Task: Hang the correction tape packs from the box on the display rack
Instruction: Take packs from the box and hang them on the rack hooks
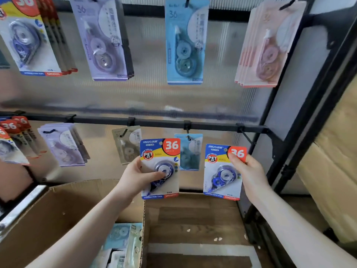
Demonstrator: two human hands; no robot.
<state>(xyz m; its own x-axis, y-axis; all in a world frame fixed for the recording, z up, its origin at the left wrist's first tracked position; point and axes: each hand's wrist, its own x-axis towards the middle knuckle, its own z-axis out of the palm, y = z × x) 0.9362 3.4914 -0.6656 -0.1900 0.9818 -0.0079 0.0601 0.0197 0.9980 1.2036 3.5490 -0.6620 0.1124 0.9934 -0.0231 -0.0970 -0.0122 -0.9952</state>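
While each hand's fingers point(154, 176) pinch a blue pack point(160, 167), the rightmost hook point(246, 135) hangs bare.

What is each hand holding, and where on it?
Each hand grips one blue-and-yellow carded correction tape pack: left hand by the left pack blister; right hand by the right pack upper right edge.

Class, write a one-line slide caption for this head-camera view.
Each hand, left and right, holds a blue correction tape pack before the display rack.

Both blue packs — left-held pack point(160, 169) and right-held pack point(222, 172) — read "JINUO", "SUPER VALUE PET", "36", "SMOOTH"; the left-held one also "CORRECTION TAPE"; lilac pack point(102, 41) and light-blue pack point(184, 43) — "36".
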